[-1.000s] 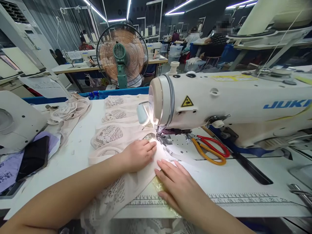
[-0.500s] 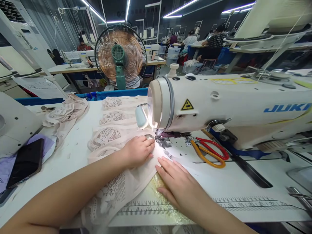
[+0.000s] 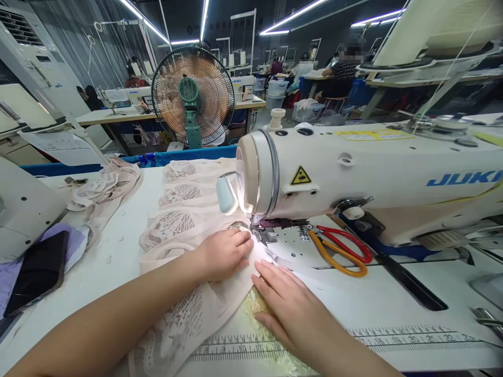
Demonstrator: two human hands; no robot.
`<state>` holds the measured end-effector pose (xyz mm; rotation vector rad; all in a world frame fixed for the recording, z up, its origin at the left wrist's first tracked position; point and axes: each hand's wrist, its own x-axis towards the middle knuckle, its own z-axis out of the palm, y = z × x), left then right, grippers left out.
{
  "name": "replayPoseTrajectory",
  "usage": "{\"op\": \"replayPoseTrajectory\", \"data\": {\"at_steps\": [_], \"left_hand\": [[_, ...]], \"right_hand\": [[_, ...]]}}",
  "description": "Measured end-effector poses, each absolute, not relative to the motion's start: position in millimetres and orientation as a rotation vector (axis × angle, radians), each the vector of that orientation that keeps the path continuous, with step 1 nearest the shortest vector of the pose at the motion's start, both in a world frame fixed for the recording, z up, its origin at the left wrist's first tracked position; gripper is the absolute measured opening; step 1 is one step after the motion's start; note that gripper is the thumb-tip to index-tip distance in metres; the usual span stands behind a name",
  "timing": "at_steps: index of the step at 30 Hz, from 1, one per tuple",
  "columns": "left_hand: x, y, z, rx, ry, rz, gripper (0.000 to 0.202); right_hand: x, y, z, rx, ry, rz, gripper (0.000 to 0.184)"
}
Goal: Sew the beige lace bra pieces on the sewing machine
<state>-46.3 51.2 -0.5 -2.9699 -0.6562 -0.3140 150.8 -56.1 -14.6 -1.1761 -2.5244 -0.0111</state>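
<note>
Pale pink fabric with lace panels (image 3: 184, 309) lies under the needle area of a white sewing machine (image 3: 314, 173). My left hand (image 3: 223, 254) rests on this fabric just left of the presser foot (image 3: 255, 230), its fingers bent and closed on the cloth. My right hand (image 3: 288, 301) lies palm down at the fabric's right edge, fingers stretched out and close together, partly over a strip of yellowish tape (image 3: 255, 303). The cloth's edge runs between the two hands toward the needle. Under my left palm the fabric is hidden.
Orange-and-red-handled scissors (image 3: 341, 254) lie right of the needle, near a black-handled tool (image 3: 416, 283). More lace pieces (image 3: 176, 193) spread behind my left hand. A phone (image 3: 37, 272) sits at left. A printed ruler (image 3: 404, 337) runs along the front edge. A fan (image 3: 192, 94) stands behind.
The whole view has shifted slightly. Both hands keep nearly the same places on the fabric beside the needle, and no clear feed of the cloth shows.
</note>
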Motion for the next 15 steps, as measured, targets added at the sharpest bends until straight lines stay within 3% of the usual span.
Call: {"op": "replayPoseTrajectory", "data": {"at_steps": [15], "left_hand": [[-46.8, 48.5, -0.2, -2.943, -0.687, -0.280, 0.039]], "right_hand": [[154.3, -56.7, -17.9, -1.174, -2.466, 0.029, 0.034]]}}
